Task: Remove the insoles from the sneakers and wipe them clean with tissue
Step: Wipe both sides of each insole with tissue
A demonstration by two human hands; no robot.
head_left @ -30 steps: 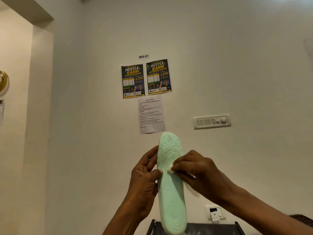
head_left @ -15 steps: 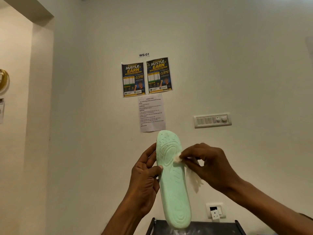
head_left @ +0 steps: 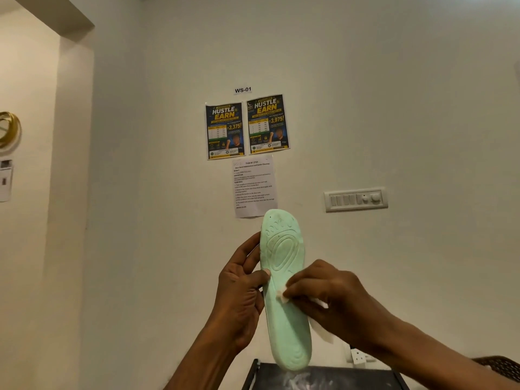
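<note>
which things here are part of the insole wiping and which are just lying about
Part of the job:
- green insole, gripped upright by the left hand
- tissue, pinched by the right hand against the insole

Just around:
- two posters
- printed sheet
- WS-01 label
- switch panel
- wall socket
- dark rack top

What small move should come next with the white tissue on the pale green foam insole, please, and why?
Probably slide the white tissue down toward the heel. The right hand pinches it against the middle of the pale green foam insole, which the left hand grips upright by its edge, and the lower stretch lies bare below the tissue.
</note>
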